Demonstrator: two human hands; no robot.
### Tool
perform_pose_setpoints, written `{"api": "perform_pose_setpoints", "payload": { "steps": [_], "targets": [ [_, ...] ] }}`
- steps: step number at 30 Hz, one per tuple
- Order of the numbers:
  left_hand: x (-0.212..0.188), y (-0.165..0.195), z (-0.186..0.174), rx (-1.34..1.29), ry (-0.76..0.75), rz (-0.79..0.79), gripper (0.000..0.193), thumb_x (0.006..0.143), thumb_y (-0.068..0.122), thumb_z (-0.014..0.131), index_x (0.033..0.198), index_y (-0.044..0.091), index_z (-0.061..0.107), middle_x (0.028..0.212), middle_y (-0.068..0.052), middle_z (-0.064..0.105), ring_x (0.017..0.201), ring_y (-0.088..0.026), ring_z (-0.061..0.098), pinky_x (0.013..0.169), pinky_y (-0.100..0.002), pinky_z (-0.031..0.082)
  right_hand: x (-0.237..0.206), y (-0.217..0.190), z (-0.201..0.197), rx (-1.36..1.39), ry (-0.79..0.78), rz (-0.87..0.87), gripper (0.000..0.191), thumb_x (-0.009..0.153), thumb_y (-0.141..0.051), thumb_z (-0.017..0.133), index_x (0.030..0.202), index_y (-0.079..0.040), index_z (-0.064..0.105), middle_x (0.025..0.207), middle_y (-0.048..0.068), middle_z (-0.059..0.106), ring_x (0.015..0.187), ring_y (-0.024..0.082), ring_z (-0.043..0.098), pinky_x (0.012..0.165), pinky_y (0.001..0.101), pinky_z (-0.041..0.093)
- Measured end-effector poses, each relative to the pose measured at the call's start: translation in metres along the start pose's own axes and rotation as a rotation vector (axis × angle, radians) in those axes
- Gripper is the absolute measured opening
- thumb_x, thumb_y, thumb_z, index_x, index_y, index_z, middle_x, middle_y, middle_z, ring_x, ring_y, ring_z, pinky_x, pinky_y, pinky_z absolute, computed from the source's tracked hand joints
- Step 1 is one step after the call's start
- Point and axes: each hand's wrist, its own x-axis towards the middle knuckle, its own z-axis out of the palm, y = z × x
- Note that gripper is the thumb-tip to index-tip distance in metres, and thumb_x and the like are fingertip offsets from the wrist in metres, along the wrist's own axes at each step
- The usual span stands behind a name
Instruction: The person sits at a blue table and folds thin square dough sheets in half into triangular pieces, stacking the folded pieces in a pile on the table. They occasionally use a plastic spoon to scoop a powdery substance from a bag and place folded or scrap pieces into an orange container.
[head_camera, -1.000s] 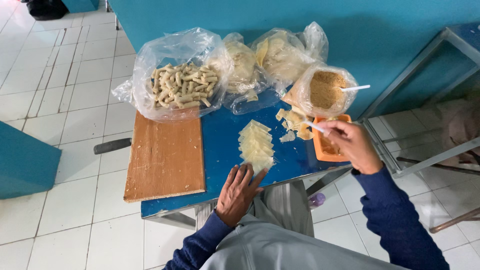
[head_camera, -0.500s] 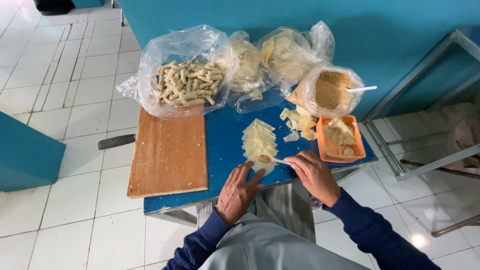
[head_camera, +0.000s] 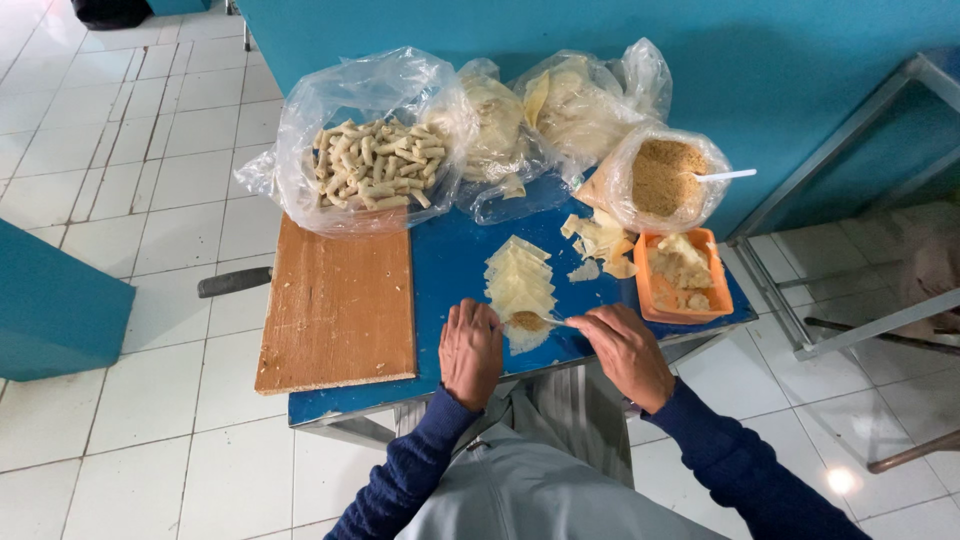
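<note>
I'm pressing my left hand (head_camera: 471, 350) flat, fingers apart, on the near edge of the wrapper stack (head_camera: 518, 290) mid-bench (head_camera: 450, 260). My right hand (head_camera: 627, 352) is clamping a spoon (head_camera: 548, 319), putting filling (head_camera: 527, 321) on the nearest wrapper.

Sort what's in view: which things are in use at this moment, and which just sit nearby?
In use: left hand on wrapper stack; right hand holding spoon; filling.

Nearby: bag of finished rolls, wooden board, orange tray, crumb bag.
</note>
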Motion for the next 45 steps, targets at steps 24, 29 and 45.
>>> {"api": "perform_pose_setpoints", "payload": {
  "steps": [24, 29, 45],
  "targets": [
    [0.006, 0.002, 0.003, -0.341, 0.024, 0.044, 0.018, 0.082, -0.008, 0.063, 0.095, 0.001, 0.055, 0.090, -0.014, 0.061, 0.076, -0.032, 0.063, 0.065, -0.041, 0.051, 0.072, 0.058, -0.048, -0.454, 0.311, 0.161, 0.028, 0.091, -0.004, 0.065, 0.119, -0.005, 0.068, 0.112, 0.016, 0.067, 0.103, 0.037, 0.062, 0.090, 0.0450, 0.049],
    [0.005, 0.001, 0.004, -0.351, 0.022, 0.037, 0.018, 0.084, -0.007, 0.064, 0.098, 0.001, 0.056, 0.092, -0.014, 0.063, 0.073, -0.030, 0.064, 0.064, -0.039, 0.052, 0.033, 0.000, 0.000, 0.001, 0.006, 0.181, 0.017, 0.083, -0.006, 0.073, 0.099, -0.010, 0.069, 0.092, 0.008, 0.064, 0.096, 0.033, 0.061, 0.082, 0.0423, 0.048],
    [0.005, 0.004, 0.001, -0.357, -0.006, 0.030, 0.022, 0.083, -0.006, 0.063, 0.104, 0.000, 0.059, 0.098, -0.016, 0.064, 0.082, -0.034, 0.067, 0.069, -0.040, 0.054, 0.019, -0.008, 0.044, 0.091, 0.075, 0.344, 0.010, 0.087, -0.005, 0.074, 0.090, -0.004, 0.064, 0.082, 0.009, 0.063, 0.083, 0.029, 0.062, 0.073, 0.0416, 0.049]
  ]
}}
